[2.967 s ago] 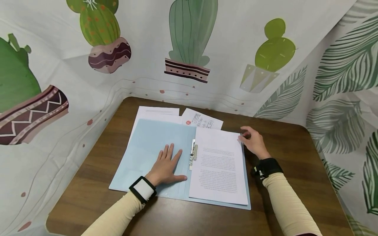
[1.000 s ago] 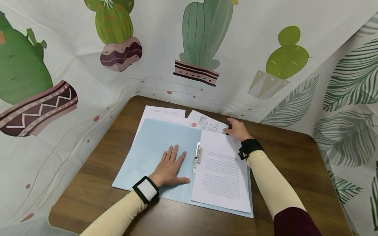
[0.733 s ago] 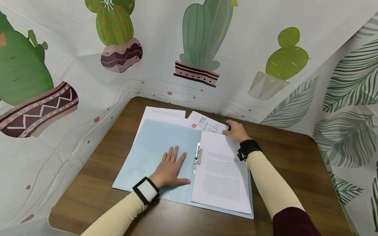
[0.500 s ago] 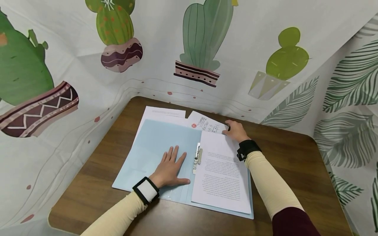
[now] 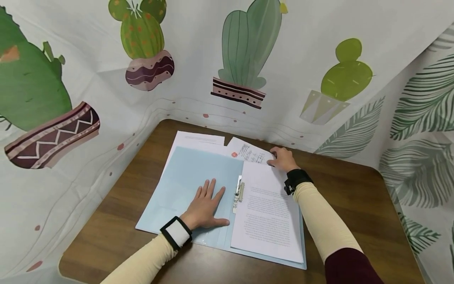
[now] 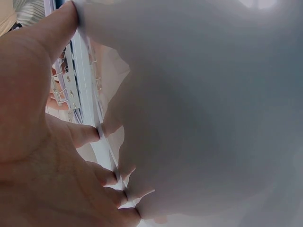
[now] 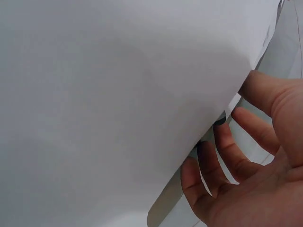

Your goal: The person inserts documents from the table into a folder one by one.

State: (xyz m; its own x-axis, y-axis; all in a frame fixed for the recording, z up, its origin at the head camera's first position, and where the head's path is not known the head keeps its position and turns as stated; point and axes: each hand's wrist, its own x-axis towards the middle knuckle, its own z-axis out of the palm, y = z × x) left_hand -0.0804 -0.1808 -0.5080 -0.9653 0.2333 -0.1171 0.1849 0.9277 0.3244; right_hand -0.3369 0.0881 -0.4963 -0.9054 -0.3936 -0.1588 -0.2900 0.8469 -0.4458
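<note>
My left hand (image 5: 205, 207) lies spread, palm down, on the left cover of an open light-blue folder (image 5: 191, 173). In the left wrist view its fingertips (image 6: 97, 134) touch the smooth cover. A metal clip (image 5: 239, 194) sits along the folder's spine. Right of it rests a stack of printed pages (image 5: 271, 213), text upside down from here. My right hand (image 5: 283, 159) is at the far right corner of a sheet with a red logo (image 5: 248, 152), partly under the folder. Its bent fingers and thumb pinch that corner; the right wrist view shows them along a white paper edge (image 7: 203, 132).
Another white printed sheet (image 5: 200, 138) sticks out from under the folder's far left side. The wooden table (image 5: 340, 197) has rounded corners. Behind it hangs a fabric backdrop (image 5: 191, 51) with printed cacti and leaves.
My right hand has gone from the upper right corner of the page stack leftward and away to the logo sheet's corner, then stays there. The left hand keeps its place.
</note>
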